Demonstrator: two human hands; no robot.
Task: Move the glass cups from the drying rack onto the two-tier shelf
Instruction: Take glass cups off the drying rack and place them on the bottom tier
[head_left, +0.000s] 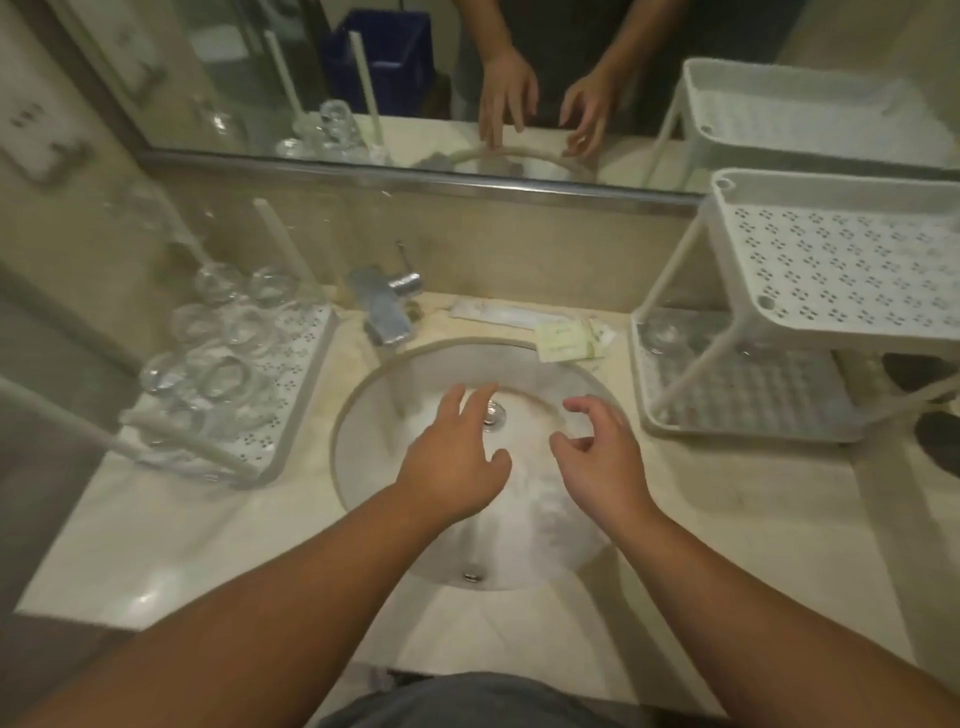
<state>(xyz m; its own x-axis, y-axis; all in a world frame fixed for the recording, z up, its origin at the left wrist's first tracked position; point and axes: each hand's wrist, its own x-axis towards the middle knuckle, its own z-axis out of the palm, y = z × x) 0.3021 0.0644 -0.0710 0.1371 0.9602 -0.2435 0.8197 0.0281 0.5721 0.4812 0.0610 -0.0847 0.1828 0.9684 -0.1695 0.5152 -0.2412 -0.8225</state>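
Several clear glass cups (223, 374) stand crowded on the white perforated drying rack (306, 358) at the left of the counter. The white two-tier shelf (841, 265) stands at the right; one glass cup (662, 332) sits on the back left corner of its lower tier, and the top tier holds nothing. My left hand (457, 457) and my right hand (602, 457) hover side by side over the sink basin, fingers loosely spread, both holding nothing.
A round sink (363, 415) fills the middle of the beige counter, with a chrome tap (387, 306) behind it. Small packets (569, 340) and a long sachet lie at the back rim. A mirror (519, 78) runs along the wall behind.
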